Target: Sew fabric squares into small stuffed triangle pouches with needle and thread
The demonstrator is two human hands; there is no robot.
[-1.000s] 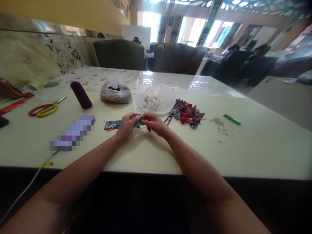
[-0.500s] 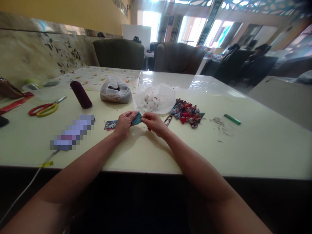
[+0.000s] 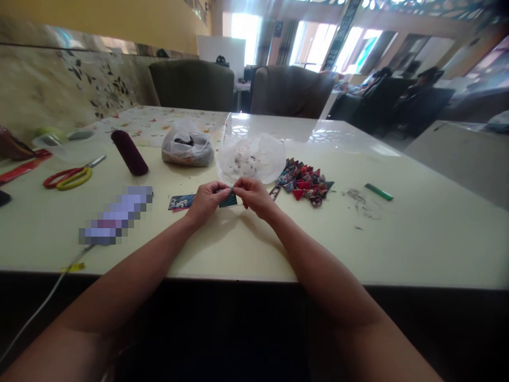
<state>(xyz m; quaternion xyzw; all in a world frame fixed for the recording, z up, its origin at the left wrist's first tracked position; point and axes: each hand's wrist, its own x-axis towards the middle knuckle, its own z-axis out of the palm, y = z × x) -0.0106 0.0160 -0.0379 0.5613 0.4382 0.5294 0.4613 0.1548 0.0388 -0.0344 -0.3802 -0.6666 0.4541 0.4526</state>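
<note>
A small teal fabric piece point(image 3: 228, 201) shows just below my fingertips. My left hand point(image 3: 207, 202) pinches it at its upper edge, thumb against fingers. Almost touching it, my right hand point(image 3: 254, 197) is closed in a pinch on the same edge. A thin strand, perhaps thread, shows near the right fingers. Beside the left hand lies a dark blue patterned fabric strip point(image 3: 181, 202) with a bit of red under it. Just right of my right hand is a dark slotted tool point(image 3: 274, 192), partly covered by the hand.
Folded fabric triangles point(image 3: 304, 183) are piled on the right, near a green stick point(image 3: 379, 191) and thread scraps. A white plastic bag point(image 3: 252, 159) and a filled bag point(image 3: 187, 146) stand behind. Scissors point(image 3: 74, 176), a maroon thread cone point(image 3: 130, 153) and a blurred-out device point(image 3: 117, 215) lie left.
The teal fabric was held up between both hands; now it hangs lower and looks flatter, with the fingertips together at its top edge. The view has shifted slightly.
</note>
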